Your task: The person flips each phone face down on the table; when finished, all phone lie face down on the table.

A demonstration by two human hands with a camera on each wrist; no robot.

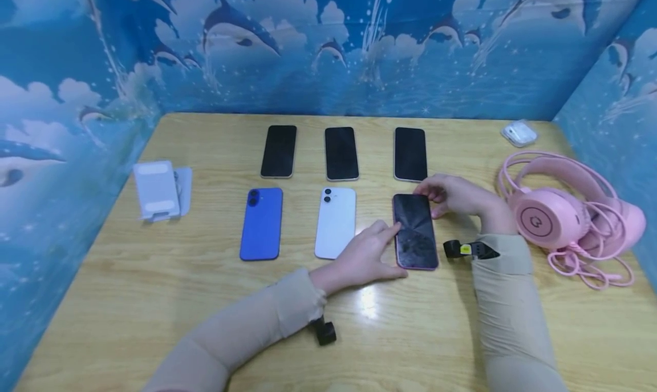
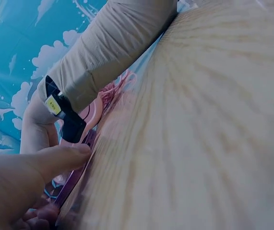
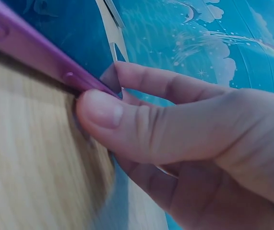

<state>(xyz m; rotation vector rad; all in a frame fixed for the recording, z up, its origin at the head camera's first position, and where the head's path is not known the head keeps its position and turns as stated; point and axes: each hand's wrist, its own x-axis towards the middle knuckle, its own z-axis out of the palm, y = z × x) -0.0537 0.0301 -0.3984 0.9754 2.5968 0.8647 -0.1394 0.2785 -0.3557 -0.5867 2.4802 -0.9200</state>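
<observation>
My right hand point(image 1: 458, 197) pinches the far right corner of a smartphone with black glass front and pink-purple metal frame point(image 1: 417, 235), the thumb on its long side and the index finger at its far end; this phone lies with its screen upward, to the right of my left hand point(image 1: 359, 258) and just to the left of my right one. The thumb and the index finger of my left hand are spread apart, and their tips touch the left side of this phone and its near left corner; how firmly they press, I cannot tell.

Just beyond my left hand is a white phone with two camera lenses point(image 1: 333, 226), back upward; farther to the left of this hand lies a blue phone, also back upward point(image 1: 262, 226). Beyond both hands there is a row of three phones with dark screens point(image 1: 341, 154); the rightmost is nearest to my right hand.

To the right of my right hand rest the pink over-ear headphones with coiled pink cable point(image 1: 536, 221); beyond them is a small white item in clear packing point(image 1: 519, 133); far to the left of my left hand is a flat white plastic piece point(image 1: 155, 188). All this is on a light wood-grain table point(image 1: 128, 300).
</observation>
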